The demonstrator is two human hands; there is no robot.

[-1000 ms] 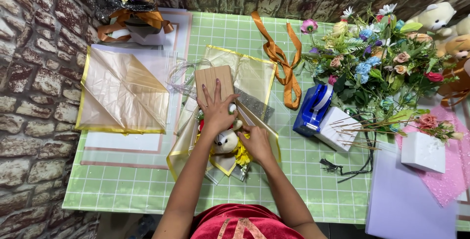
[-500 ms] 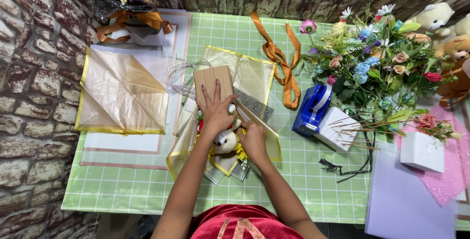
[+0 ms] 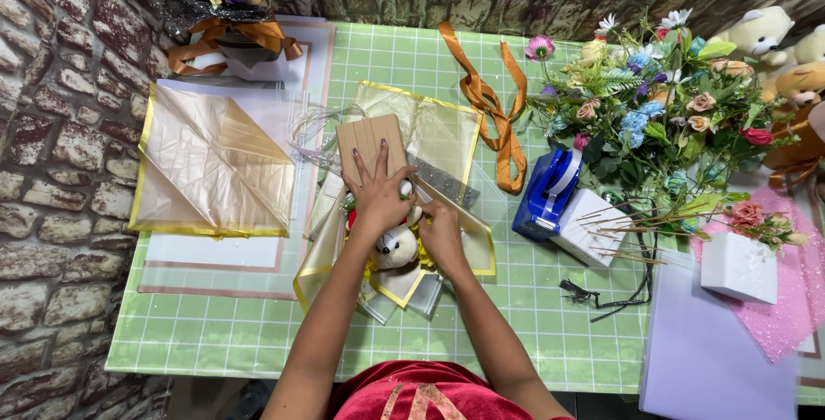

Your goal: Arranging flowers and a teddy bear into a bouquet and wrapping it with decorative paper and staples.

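Left hand (image 3: 376, 186) lies flat with fingers spread wide on a tan card (image 3: 371, 138). Right hand (image 3: 440, 224) pinches the gold-edged wrapping paper (image 3: 443, 132) beside a small teddy bear (image 3: 396, 248).

Single head-worn view, looking almost straight down from above the person's chest. Lower frame edge catches the red top; both forearms run up from it to the left hand (image 3: 378, 192) and right hand (image 3: 440, 229) at mid-frame. Moderate height: nearly the whole green grid mat (image 3: 258, 334) fits. Brick surface (image 3: 60, 85) borders left and top. No second view.
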